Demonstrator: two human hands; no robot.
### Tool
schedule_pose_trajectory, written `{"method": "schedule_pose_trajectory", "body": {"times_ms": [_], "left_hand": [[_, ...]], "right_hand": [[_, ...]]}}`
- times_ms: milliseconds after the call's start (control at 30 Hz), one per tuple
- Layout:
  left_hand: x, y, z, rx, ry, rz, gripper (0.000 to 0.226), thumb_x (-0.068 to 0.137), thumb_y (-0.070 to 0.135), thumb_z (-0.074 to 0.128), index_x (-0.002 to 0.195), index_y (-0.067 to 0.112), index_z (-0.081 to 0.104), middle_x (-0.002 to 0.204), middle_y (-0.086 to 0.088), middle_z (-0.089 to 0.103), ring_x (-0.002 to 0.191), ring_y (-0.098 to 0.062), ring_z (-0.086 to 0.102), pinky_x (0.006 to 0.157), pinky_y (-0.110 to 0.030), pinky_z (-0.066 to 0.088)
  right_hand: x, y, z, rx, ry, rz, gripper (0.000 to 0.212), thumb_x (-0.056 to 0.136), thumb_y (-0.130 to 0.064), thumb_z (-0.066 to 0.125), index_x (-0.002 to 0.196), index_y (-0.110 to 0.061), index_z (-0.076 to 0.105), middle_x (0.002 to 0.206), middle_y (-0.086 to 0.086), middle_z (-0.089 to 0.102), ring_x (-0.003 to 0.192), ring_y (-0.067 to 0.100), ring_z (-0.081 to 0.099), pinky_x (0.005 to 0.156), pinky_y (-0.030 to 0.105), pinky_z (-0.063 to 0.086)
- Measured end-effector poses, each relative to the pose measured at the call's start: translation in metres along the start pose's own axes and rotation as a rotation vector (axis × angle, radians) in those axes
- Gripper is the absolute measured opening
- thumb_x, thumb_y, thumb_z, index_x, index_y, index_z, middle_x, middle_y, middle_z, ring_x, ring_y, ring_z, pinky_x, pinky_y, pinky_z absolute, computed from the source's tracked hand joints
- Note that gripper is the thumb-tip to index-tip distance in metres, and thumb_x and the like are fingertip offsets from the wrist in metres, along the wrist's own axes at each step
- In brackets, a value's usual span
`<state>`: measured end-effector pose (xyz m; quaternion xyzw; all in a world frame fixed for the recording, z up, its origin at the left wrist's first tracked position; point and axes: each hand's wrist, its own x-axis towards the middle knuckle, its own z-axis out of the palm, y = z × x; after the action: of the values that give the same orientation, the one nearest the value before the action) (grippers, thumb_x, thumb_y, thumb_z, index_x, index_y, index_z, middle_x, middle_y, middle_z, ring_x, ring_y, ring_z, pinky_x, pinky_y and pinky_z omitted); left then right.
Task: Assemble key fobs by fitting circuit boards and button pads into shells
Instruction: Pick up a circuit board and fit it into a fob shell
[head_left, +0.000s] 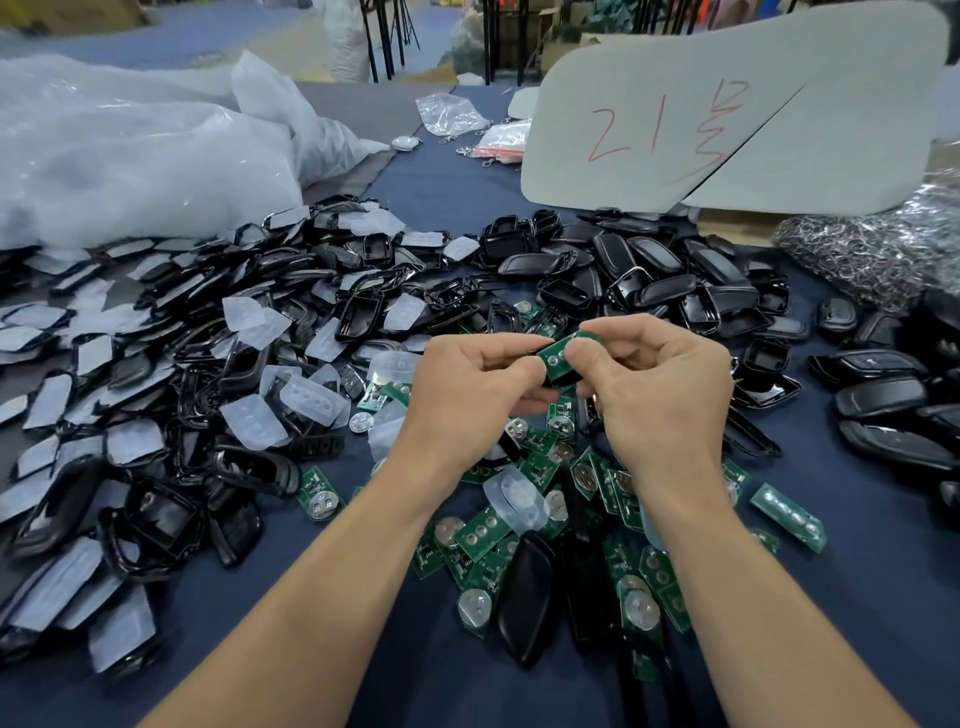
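Where your hands meet: just past the middle of the worktop (447, 192), raised over a heap of parts, with both your bare forearms reaching in from the bottom edge.
Left hand (467, 384): your fingers are curled and the grip is clamped on a black shell (563, 378); your thumb tip lies at the left end of the board.
Right hand (660, 395): your grip is clamped on the board, thumb on its face, the other fingers curled beneath and mostly hidden.
Board (558, 356): small and green, with round silver contacts facing you. It sits tilted on top of the shell, touching it; whether it is seated inside cannot be told.
Loose boards (639, 525): green, many with round silver battery clips, scattered below your hands and between your forearms.
Cover (527, 597): one black oval piece lying among the loose boards, between your forearms.
Pads (254, 421): translucent white button pads, mixed with black frames in a wide pile on your left.
Spare shells (675, 280): glossy black, heaped beyond your hands and off to the right.
Bag (130, 150): a large, clear, crumpled plastic one at the far left.
Rings (883, 249): a bagged mass of metal split rings at the far right.
Panel (727, 130): pale grey, with "21" handwritten in red, standing at the back right.
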<state>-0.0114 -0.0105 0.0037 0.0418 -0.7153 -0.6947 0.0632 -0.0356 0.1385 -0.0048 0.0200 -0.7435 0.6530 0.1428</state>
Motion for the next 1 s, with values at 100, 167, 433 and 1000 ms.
{"method": "schedule_pose_trajectory", "body": {"times_ms": [100,167,433,1000], "left_hand": [[0.0015,-0.0014,0.0025,-0.01,0.032,-0.015,0.028,0.094,-0.001,0.068,0.096,0.023,0.081,0.082,-0.005,0.081,0.072,-0.022,0.079,0.066,-0.028,0.063],[0.002,-0.0019,0.0029,-0.019,0.034,-0.018,0.027,0.094,-0.001,0.069,0.095,0.023,0.082,0.081,-0.005,0.081,0.072,-0.021,0.079,0.066,-0.027,0.062],[0.0005,-0.0025,0.0042,-0.005,0.083,0.01,0.022,0.087,0.001,0.079,0.092,0.022,0.081,0.076,-0.005,0.08,0.065,-0.021,0.078,0.063,-0.025,0.061],[0.0003,-0.0035,0.0029,0.108,0.227,0.056,0.036,0.077,0.004,0.084,0.076,0.04,0.083,0.069,-0.001,0.078,0.062,-0.023,0.077,0.067,-0.042,0.067]], "right_hand": [[-0.0007,-0.0014,0.0018,-0.04,0.043,-0.012,0.012,0.079,-0.02,0.088,0.083,-0.027,0.079,0.072,-0.01,0.076,0.065,0.012,0.073,0.066,0.03,0.06],[-0.0007,-0.0015,0.0018,-0.051,0.071,-0.038,0.014,0.078,-0.019,0.088,0.082,-0.028,0.078,0.074,-0.015,0.076,0.069,0.007,0.073,0.068,0.022,0.059],[-0.0025,-0.0044,0.0011,-0.167,0.102,-0.11,0.016,0.074,-0.023,0.09,0.076,-0.034,0.078,0.072,-0.025,0.071,0.068,0.0,0.068,0.061,0.009,0.05],[-0.0044,-0.0043,0.0069,-0.279,0.067,-0.15,0.017,0.073,-0.027,0.089,0.068,-0.03,0.074,0.071,-0.033,0.066,0.06,-0.004,0.065,0.059,0.01,0.049]]}}
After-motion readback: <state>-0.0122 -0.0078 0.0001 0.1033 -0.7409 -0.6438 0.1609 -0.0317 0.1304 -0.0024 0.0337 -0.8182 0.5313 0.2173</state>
